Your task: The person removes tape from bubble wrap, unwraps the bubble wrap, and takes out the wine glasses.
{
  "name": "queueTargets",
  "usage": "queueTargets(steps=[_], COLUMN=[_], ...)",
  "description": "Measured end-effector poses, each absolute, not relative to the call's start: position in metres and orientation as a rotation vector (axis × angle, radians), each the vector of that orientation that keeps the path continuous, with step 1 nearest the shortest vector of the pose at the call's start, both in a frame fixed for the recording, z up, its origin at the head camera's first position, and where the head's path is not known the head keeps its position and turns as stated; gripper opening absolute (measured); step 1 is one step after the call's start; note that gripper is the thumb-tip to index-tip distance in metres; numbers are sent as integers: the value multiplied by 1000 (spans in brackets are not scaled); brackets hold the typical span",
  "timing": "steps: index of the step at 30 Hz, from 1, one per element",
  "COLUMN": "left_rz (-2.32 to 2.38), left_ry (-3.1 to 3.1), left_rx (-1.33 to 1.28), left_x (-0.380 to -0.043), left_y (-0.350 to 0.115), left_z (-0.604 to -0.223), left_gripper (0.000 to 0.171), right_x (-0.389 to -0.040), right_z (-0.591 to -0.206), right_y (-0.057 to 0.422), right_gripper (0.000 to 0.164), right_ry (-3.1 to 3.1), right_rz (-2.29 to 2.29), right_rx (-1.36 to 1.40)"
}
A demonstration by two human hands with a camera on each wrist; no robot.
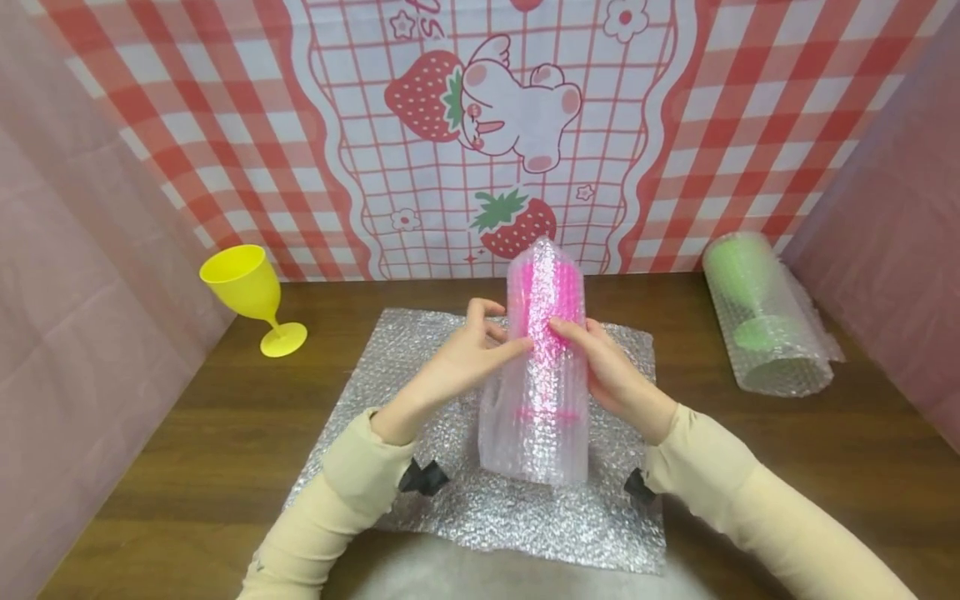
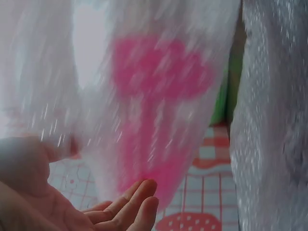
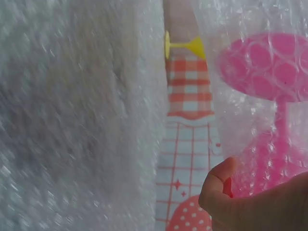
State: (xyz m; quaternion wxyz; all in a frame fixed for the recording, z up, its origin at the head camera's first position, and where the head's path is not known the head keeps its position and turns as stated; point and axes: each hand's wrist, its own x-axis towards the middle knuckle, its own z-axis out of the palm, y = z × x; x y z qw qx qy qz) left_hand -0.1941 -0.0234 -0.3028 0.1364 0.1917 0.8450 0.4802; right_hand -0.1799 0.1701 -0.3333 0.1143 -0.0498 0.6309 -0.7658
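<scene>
A pink goblet [image 3: 262,65] is rolled up in clear bubble wrap [image 1: 551,446] and held up over a sheet of bubble wrap on the table. My right hand [image 1: 618,367] grips the roll from its right side, thumb across the front at the goblet's cup. At the roll's left side is my left hand [image 1: 468,350], its thumb tip at the wrap. The left wrist view shows the fingers [image 2: 127,207] of that hand extended beside the wrap, not curled round it. Through the wrap the goblet's round foot shows below its cup and stem in the head view.
A yellow goblet [image 1: 243,283] stands unwrapped at the left. On the right lies a green goblet [image 1: 738,279] inside a bubble-wrap roll [image 1: 780,379]. Under my hands a flat bubble-wrap sheet [image 1: 360,400] covers the wooden table [image 1: 172,467]. A checked strawberry cloth [image 1: 360,125] hangs behind.
</scene>
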Motion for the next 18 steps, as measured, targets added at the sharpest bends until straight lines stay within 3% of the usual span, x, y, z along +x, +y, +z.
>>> queueTargets(steps=[18], left_rz=[1200], left_ry=[2580], left_rx=[648], left_x=[-217], left_y=[-33], left_z=[-327], left_gripper=[64], right_x=[-171], right_z=[-360], right_y=[162], right_gripper=[55], right_ry=[1860], right_rz=[-1953], right_rx=[75])
